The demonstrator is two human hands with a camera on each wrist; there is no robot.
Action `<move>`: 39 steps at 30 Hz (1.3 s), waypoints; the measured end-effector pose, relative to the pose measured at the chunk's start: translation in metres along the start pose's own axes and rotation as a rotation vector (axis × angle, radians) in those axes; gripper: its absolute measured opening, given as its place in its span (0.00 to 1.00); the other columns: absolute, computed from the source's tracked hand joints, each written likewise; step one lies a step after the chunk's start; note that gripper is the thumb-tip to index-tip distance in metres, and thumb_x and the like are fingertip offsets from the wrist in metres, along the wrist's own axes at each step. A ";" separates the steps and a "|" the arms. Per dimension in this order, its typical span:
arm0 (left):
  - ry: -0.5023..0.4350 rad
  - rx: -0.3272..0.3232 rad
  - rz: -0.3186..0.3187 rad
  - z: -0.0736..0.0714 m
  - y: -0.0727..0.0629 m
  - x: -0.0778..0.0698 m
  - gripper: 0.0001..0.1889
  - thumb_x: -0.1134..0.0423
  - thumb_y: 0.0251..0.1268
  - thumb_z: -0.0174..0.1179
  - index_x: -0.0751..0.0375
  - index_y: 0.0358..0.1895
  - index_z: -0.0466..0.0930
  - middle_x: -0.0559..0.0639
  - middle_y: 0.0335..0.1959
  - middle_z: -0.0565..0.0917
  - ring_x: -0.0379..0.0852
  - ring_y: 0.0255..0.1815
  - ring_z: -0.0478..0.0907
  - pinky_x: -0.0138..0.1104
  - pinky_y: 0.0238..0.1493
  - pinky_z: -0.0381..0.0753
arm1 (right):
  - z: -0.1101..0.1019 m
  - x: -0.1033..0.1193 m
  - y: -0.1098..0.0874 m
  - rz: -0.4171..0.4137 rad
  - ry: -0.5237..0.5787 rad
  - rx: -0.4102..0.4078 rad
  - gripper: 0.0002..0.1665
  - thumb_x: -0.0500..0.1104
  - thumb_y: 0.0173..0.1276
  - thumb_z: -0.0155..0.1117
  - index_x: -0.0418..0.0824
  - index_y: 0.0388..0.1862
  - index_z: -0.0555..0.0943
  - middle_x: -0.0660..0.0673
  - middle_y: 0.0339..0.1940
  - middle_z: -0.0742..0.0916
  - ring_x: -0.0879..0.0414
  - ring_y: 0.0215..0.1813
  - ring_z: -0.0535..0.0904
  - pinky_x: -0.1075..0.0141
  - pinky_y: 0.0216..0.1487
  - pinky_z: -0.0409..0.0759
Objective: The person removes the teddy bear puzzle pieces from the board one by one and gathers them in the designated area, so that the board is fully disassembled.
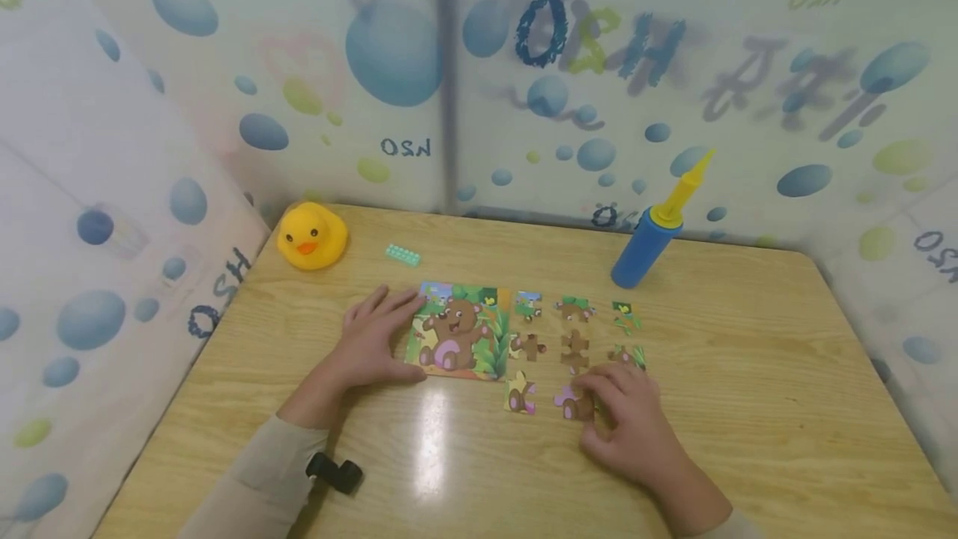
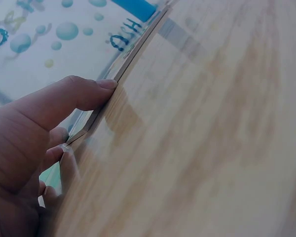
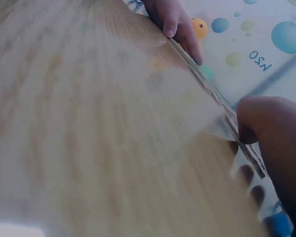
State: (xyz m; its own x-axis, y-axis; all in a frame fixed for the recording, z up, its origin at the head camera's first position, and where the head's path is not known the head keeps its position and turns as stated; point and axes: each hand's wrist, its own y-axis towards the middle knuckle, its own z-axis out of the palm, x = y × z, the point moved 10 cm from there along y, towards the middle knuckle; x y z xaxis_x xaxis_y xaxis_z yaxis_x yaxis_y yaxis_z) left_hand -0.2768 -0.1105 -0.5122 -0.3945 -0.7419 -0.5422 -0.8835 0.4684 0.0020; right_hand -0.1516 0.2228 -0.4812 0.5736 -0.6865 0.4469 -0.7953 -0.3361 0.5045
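Observation:
A bear picture board [image 1: 458, 335] lies flat on the table, a brown bear printed on it. My left hand [image 1: 374, 339] rests at its left side with fingers spread, the thumb touching the lower edge and the index finger near the upper left corner. Just right of the board lie several jigsaw pieces in rows, such as a bear-face piece [image 1: 576, 309] and a left-column piece [image 1: 520, 396]. My right hand [image 1: 627, 422] is over the lower right ones, its curled fingers and thumb about a purple-and-brown jigsaw piece [image 1: 573, 404]. That hand hides part of the lower right pieces.
A yellow rubber duck [image 1: 313, 237] sits at the back left corner. A small teal toy brick [image 1: 402, 254] is beside it. Behind the pieces stands a blue hand pump [image 1: 645, 252] with a yellow nozzle. Bubble-printed curtains surround the wooden table [image 1: 748, 373].

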 end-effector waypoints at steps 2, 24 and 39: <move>0.001 0.000 0.000 0.000 0.000 0.000 0.61 0.41 0.41 0.83 0.51 0.84 0.65 0.52 0.86 0.59 0.71 0.86 0.41 0.68 0.75 0.42 | 0.001 0.008 0.004 -0.072 -0.010 -0.025 0.31 0.42 0.42 0.68 0.48 0.52 0.88 0.52 0.52 0.87 0.47 0.56 0.77 0.40 0.62 0.63; -0.009 -0.001 0.003 0.004 0.000 0.000 0.61 0.41 0.42 0.83 0.50 0.84 0.64 0.52 0.87 0.59 0.70 0.86 0.41 0.68 0.75 0.42 | 0.054 0.042 0.054 -0.151 -0.185 0.076 0.23 0.56 0.61 0.71 0.46 0.51 0.89 0.48 0.54 0.87 0.47 0.59 0.77 0.42 0.61 0.67; -0.010 -0.001 0.001 -0.001 0.000 -0.001 0.61 0.43 0.41 0.84 0.51 0.84 0.64 0.53 0.86 0.59 0.71 0.86 0.41 0.68 0.75 0.41 | 0.088 0.048 0.077 -0.077 -0.227 0.198 0.23 0.59 0.73 0.65 0.48 0.58 0.86 0.50 0.55 0.85 0.48 0.61 0.75 0.47 0.61 0.68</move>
State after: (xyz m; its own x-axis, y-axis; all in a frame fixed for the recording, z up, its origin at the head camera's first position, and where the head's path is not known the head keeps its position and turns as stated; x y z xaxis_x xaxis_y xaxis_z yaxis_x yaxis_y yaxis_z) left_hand -0.2769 -0.1105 -0.5106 -0.3929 -0.7367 -0.5504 -0.8834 0.4685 0.0035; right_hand -0.2019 0.1072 -0.4857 0.5932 -0.7729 0.2253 -0.7865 -0.4968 0.3669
